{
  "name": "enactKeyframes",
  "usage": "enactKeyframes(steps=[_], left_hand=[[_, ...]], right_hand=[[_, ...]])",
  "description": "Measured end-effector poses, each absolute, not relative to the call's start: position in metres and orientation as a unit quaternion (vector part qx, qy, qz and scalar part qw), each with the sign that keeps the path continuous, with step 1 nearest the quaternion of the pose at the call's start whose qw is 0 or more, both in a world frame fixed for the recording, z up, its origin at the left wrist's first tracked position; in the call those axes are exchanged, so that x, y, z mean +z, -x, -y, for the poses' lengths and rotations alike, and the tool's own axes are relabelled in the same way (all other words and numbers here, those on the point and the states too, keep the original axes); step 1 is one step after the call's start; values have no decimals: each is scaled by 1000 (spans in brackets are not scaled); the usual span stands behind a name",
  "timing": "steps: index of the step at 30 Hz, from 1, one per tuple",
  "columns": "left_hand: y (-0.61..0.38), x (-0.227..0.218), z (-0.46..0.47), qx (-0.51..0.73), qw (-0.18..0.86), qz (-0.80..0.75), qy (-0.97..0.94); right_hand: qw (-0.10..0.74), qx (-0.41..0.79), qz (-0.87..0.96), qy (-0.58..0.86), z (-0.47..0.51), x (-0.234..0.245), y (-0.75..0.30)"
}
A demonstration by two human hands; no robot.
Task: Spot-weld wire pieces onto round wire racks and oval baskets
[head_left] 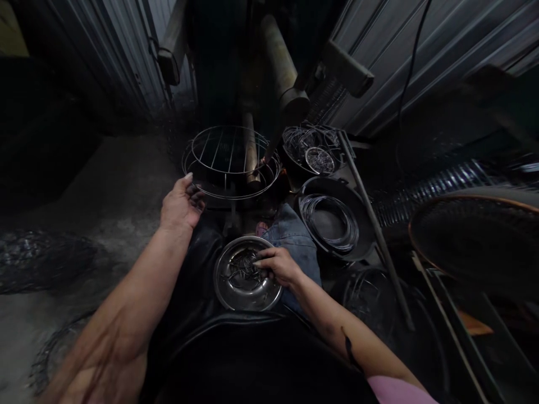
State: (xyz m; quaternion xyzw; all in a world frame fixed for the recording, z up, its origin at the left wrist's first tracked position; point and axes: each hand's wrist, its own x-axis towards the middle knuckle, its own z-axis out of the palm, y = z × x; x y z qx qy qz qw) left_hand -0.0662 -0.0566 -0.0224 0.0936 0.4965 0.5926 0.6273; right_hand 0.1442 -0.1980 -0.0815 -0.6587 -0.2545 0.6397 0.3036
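My left hand (183,205) is closed on the near left rim of a round wire rack (231,196), which has two rings and thin parallel bars. The rack is level with the round metal electrodes of a dark machine, and a lower rod (251,148) shows through it. A shallow steel bowl (227,286) rests on my lap and holds many short metal wire pieces (243,268). My right hand (280,266) reaches into the bowl with its fingers pinched together over the pieces. What lies between those fingertips is too small to make out.
To the right, a black pan (301,196) holds a coil of wire (328,221). Behind it stands a container of tangled wire (309,140). A long metal bar (374,224) slants past both. A large round basket (475,241) stands at far right, and wire mesh lies at left.
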Motion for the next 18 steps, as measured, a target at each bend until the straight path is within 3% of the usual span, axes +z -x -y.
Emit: enactKeyframes(steps=[6, 15, 18], left_hand=[[71, -15, 47, 622, 599, -487, -130], [65, -8, 44, 615, 586, -505, -152], [62, -7, 44, 611, 584, -514, -149]], right_hand=[[340, 647, 259, 632, 199, -83, -148], [292, 670, 296, 615, 205, -89, -149], [315, 671, 291, 605, 204, -91, -148]])
